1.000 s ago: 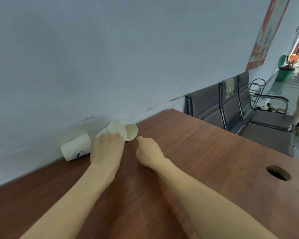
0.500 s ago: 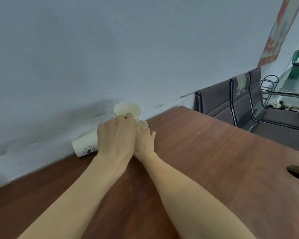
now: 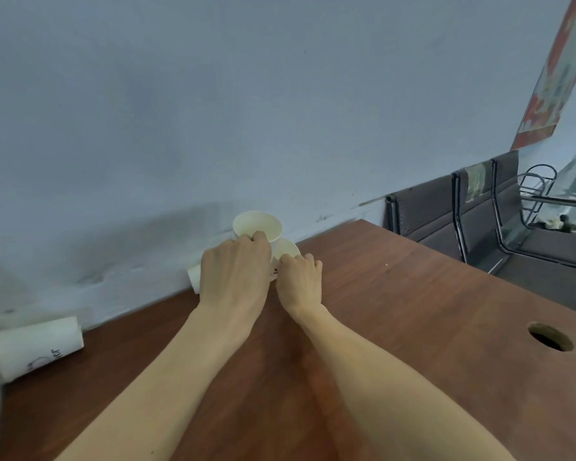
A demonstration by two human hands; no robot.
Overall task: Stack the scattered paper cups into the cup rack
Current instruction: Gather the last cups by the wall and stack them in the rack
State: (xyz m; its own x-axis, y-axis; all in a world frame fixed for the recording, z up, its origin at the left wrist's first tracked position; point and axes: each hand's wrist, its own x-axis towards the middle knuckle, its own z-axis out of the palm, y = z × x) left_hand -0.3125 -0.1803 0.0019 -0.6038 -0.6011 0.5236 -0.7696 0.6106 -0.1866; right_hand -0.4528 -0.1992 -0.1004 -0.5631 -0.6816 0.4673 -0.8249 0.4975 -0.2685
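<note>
My left hand (image 3: 235, 272) grips a white paper cup (image 3: 258, 226), upright with its mouth up, near the wall. Beside it my right hand (image 3: 300, 281) curls round a second white cup (image 3: 286, 249), mostly hidden by the fingers. A third cup (image 3: 193, 277) lies on its side behind my left hand, only its end showing. Another white cup (image 3: 37, 346) lies on its side at the far left of the brown table (image 3: 396, 311). No cup rack is in view.
A pale wall (image 3: 213, 111) runs along the table's far edge. A round cable hole (image 3: 550, 337) is cut in the table at the right. Dark metal-framed waiting chairs (image 3: 479, 221) stand beyond the table's right end.
My left hand has lifted a lying cup upright. My right hand moved in and closed round the cup next to it. The view shifted, bringing the far-left cup into sight.
</note>
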